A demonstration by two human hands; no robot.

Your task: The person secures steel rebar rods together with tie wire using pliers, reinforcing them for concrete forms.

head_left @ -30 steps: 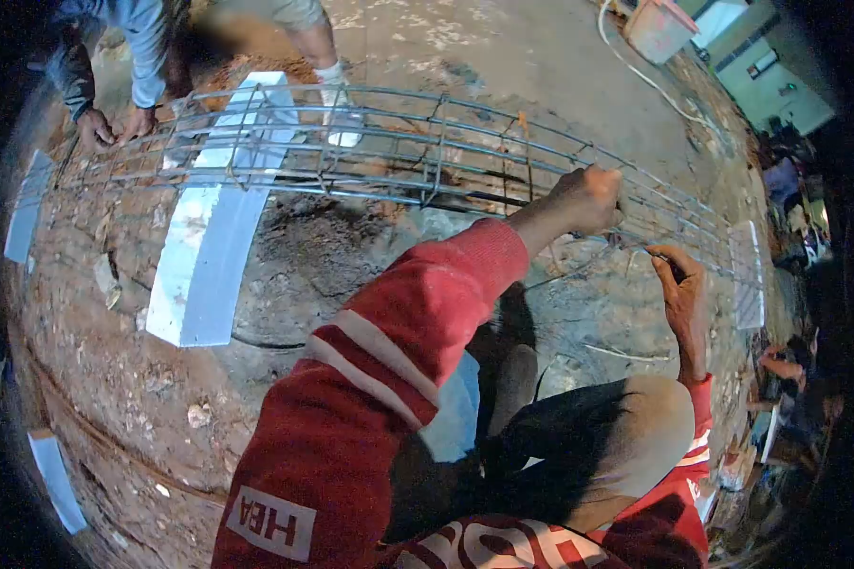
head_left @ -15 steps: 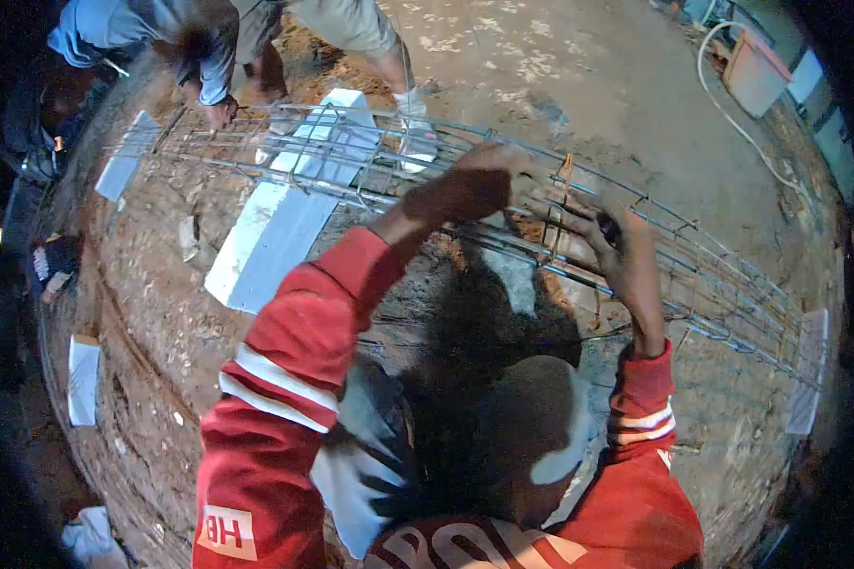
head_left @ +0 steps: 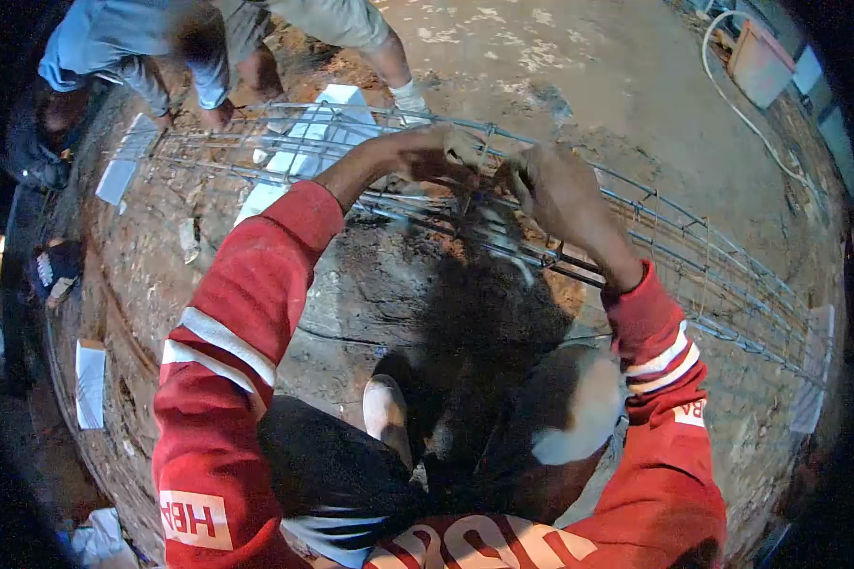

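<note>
- The steel cage (head_left: 655,223) lies on its side across the dirt ground (head_left: 380,275), running from the upper left down to the right edge. Its far left end rests on a white board (head_left: 299,142).
- Bare ground lies open between the cage and your shoe (head_left: 386,408). Beyond the cage the ground is open up to a bucket (head_left: 761,62) and a hose (head_left: 745,119) in the top right corner.
- A co-worker's hand (head_left: 220,115) is at the cage's left end, well apart from yours.
- Your left hand (head_left: 436,152) is clenched over the cage's top bars.
- Your right hand (head_left: 555,194) is curled closed just beside it at the same spot, its back turned to you.
- Half a second ago your hands were apart, with a rusty loop of the cage between them. Now they nearly touch, and the right one has come in towards the left.
- You cannot make out what the right hand's fingers grip, since the hand itself covers them.
- Your shadow darkens the ground under the cage.
- The cage's right end blurs into the dark rim.
- A white block (head_left: 90,384) sits near the left edge.
</note>
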